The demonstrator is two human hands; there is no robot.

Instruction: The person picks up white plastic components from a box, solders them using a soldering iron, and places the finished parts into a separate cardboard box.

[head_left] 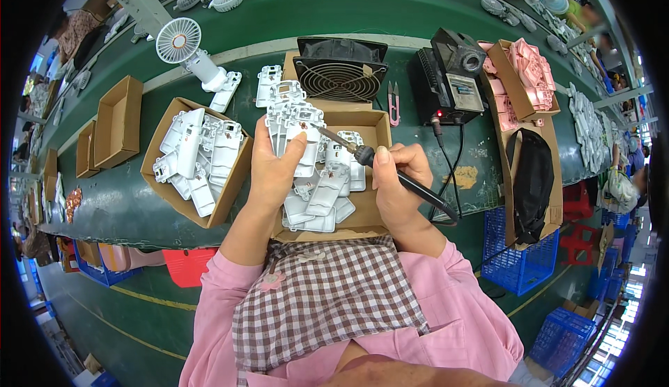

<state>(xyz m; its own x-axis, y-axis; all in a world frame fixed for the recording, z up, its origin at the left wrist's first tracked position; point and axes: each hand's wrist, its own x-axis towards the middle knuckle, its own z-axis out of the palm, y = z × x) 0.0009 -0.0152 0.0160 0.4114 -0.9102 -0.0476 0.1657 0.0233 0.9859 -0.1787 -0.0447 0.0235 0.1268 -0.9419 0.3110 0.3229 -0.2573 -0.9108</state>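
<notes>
My left hand (273,167) is closed around a white plastic housing (296,116) with cutouts, thumb pressed on its near side. More white shells sit close behind and under it, and I cannot tell whether it holds more than one. A soldering iron (420,189) with a black handle is gripped in my right hand (400,181). Its metal tip points left and reaches the housing near my left thumb; whether it touches is too small to tell. Below both hands, an open cardboard box (377,127) holds several white plastic shells (326,193).
A black fan (341,77) stands behind the box, beside pink-handled snips (394,104). The soldering station (453,73) is to the right, its cable trailing near my wrist. A second carton (237,195) of white shells and a white handheld fan (180,42) are left; pink parts (531,73) lie right.
</notes>
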